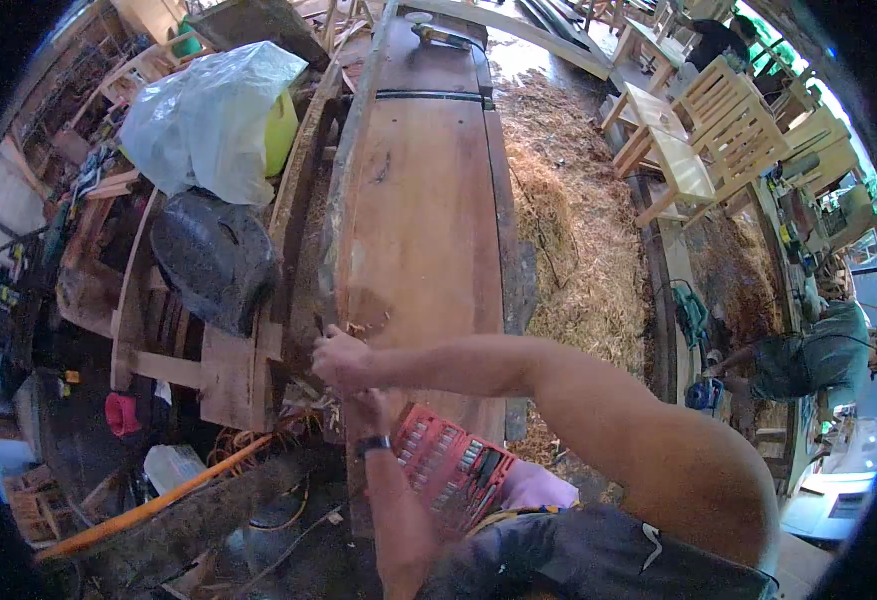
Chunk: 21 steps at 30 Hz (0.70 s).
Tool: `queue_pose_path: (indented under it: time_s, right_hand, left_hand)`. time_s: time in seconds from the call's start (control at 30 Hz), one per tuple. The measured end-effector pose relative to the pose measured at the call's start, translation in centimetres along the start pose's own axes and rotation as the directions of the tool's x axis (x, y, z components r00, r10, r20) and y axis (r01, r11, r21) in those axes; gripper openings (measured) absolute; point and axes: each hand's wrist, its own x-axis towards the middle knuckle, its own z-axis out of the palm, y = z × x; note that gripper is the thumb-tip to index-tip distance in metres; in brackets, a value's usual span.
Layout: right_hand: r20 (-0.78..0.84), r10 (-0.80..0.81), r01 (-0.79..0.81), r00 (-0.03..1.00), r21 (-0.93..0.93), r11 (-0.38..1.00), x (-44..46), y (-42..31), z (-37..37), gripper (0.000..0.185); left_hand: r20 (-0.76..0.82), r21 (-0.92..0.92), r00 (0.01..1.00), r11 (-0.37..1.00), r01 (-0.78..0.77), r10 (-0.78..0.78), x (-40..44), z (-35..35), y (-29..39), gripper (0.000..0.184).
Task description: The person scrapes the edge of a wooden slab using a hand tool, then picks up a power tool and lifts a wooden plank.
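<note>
At the left edge of a long wooden panel (pixel 423 220), my right hand (pixel 343 360) is closed, its arm reaching across from the right. Whatever it grips is too small or hidden to make out. My left hand (pixel 366 408), below a dark wristband, is right beside it and also looks closed, partly covered by the right hand. A few curled shavings (pixel 360 328) lie on the panel just beyond my right hand. Close to my left forearm, a red case (pixel 448 462) of sockets and bits lies open.
A power tool (pixel 443 37) rests at the panel's far end. Plastic sheeting (pixel 213 120) and a dark moulded piece (pixel 213 262) are on the left. Shavings (pixel 588 260) cover the floor at right, beside wooden chairs (pixel 673 150). Another person (pixel 813 350) works at far right near a blue power tool (pixel 703 395).
</note>
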Motion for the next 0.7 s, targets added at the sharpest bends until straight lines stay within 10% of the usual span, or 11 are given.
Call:
queue_pose_path:
  time_s: [0.1, 0.3, 0.37, 0.4, 0.47, 0.5, 0.57, 0.67, 0.7]
  right_hand:
    - [0.025, -0.190, 0.192, 0.981, -0.093, 0.977, 0.2, 0.8, 0.0, 0.016]
    - [-0.273, -0.595, 0.566, 0.756, -0.183, 0.804, 1.9, 3.7, 1.8, 0.018]
    - [-0.398, -0.482, 0.422, 0.780, -0.234, 0.876, 1.2, 4.9, 3.3, 0.028]
    - [-0.395, -0.489, 0.431, 0.778, -0.230, 0.872, 0.4, 4.2, 3.0, 0.028]
    - [-0.381, 0.312, -0.201, 0.870, 0.305, 0.931, -1.1, 2.3, 1.6, 0.021]
    - [-0.376, 0.305, -0.193, 0.875, 0.308, 0.932, -0.8, 1.6, 0.6, 0.021]
    - [0.282, 0.538, -0.604, 0.794, 0.464, 0.648, 0.2, 0.1, -0.6, 0.016]
    - [-0.343, 0.275, -0.037, 0.898, 0.564, 0.825, 2.9, 1.4, 14.1, 0.019]
    - [-0.259, 0.220, -0.058, 0.940, 0.516, 0.855, 2.0, 0.9, 10.6, 0.019]
  left_hand:
    - [0.102, -0.436, 0.892, 0.785, 0.439, -0.441, 1.5, -10.5, 2.7, 0.044]
    - [-0.110, -0.640, 0.926, 0.738, 0.213, -0.362, 1.9, -7.4, -2.3, 0.043]
    - [0.482, 0.351, 0.786, 0.907, 0.231, -0.387, 4.5, -12.9, 0.5, 0.038]
    - [0.482, 0.353, 0.781, 0.904, 0.241, -0.396, 4.0, -12.3, 0.2, 0.038]
    - [0.295, 0.242, 0.941, 0.966, 0.091, -0.163, 2.7, -9.6, -1.2, 0.036]
    - [0.297, 0.245, 0.939, 0.964, 0.100, -0.173, 2.4, -8.4, -0.9, 0.036]
    - [0.357, 0.015, 0.802, 0.861, 0.508, -0.479, 2.6, -6.1, 1.2, 0.034]
    - [0.293, -0.018, 0.790, 0.823, 0.568, -0.539, 1.1, -2.6, 4.7, 0.031]
    - [0.247, -0.024, 0.810, 0.833, 0.553, -0.532, 0.3, -1.2, 5.1, 0.030]
